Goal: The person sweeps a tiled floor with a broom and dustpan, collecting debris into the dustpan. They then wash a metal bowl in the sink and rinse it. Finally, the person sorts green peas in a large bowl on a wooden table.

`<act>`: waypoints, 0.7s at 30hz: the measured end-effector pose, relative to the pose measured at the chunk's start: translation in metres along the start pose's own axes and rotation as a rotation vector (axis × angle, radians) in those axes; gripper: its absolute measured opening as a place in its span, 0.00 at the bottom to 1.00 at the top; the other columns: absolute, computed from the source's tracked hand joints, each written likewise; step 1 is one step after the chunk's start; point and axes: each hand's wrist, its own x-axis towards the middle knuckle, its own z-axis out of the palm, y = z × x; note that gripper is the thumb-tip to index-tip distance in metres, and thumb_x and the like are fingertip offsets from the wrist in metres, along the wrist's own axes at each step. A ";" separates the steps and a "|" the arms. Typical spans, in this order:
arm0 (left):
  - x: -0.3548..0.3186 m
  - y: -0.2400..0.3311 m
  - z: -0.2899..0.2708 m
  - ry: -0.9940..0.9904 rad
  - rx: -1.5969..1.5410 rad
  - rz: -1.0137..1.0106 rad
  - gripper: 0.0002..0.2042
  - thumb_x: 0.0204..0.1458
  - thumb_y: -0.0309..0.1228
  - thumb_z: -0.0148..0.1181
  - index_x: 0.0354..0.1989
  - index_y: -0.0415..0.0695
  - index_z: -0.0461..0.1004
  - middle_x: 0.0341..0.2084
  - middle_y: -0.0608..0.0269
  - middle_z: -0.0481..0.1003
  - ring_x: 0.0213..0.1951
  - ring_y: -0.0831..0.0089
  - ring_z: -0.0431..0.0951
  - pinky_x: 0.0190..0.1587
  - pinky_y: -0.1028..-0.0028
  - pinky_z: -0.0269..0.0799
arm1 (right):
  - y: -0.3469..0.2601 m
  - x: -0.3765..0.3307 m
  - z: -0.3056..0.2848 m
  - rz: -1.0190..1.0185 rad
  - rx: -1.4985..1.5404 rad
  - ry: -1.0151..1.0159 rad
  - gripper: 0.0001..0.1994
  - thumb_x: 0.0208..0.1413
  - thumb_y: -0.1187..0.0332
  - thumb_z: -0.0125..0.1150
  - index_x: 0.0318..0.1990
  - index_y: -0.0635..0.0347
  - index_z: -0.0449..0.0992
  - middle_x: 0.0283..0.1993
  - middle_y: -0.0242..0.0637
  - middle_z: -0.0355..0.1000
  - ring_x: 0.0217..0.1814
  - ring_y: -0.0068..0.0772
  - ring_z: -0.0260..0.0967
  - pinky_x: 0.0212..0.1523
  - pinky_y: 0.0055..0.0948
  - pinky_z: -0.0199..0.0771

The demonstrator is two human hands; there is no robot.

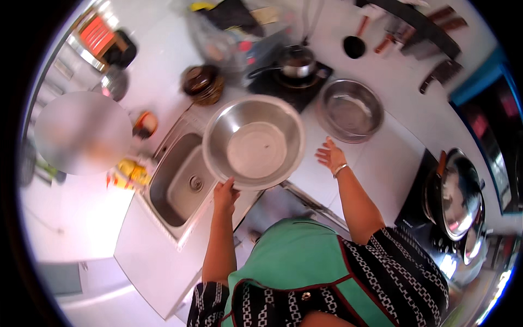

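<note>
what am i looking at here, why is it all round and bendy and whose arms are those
This is one picture from a wide fisheye camera worn on a person's head, looking down, so straight edges bend. The arms are the wearer's own. The left hand grips the rim of a large steel bowl, empty, held over the white counter beside the sink. The right hand is open, fingers spread, holding nothing. A second steel bowl sits further back, a small pot on a hob behind, and a lidded wok at the right.
</note>
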 end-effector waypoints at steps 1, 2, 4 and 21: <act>0.008 -0.001 -0.012 -0.010 0.016 -0.002 0.08 0.49 0.35 0.56 0.32 0.46 0.67 0.23 0.70 0.71 0.21 0.79 0.71 0.21 0.81 0.63 | 0.003 -0.023 0.028 0.019 -0.048 -0.094 0.28 0.50 0.49 0.53 0.50 0.62 0.63 0.43 0.43 0.70 0.39 0.39 0.70 0.39 0.38 0.72; 0.018 -0.001 -0.026 -0.021 0.037 -0.004 0.09 0.48 0.36 0.56 0.33 0.46 0.67 0.23 0.70 0.71 0.21 0.79 0.71 0.21 0.81 0.62 | 0.008 -0.044 0.056 0.039 -0.089 -0.188 0.26 0.50 0.51 0.54 0.50 0.63 0.64 0.43 0.43 0.70 0.39 0.39 0.71 0.38 0.37 0.73; 0.028 0.007 -0.050 -0.096 0.082 0.008 0.10 0.48 0.37 0.57 0.32 0.45 0.66 0.23 0.69 0.71 0.21 0.79 0.71 0.20 0.81 0.62 | 0.034 -0.060 0.097 0.056 -0.150 -0.278 0.23 0.50 0.56 0.54 0.48 0.64 0.65 0.42 0.43 0.70 0.38 0.38 0.71 0.37 0.36 0.74; 0.239 0.144 -0.387 0.102 0.727 0.924 0.13 0.47 0.29 0.54 0.42 0.39 0.70 0.26 0.59 0.74 0.31 0.71 0.74 0.35 0.75 0.68 | 0.172 -0.095 0.311 0.028 -0.123 -0.006 0.13 0.48 0.68 0.52 0.39 0.68 0.66 0.35 0.41 0.70 0.34 0.36 0.72 0.35 0.33 0.77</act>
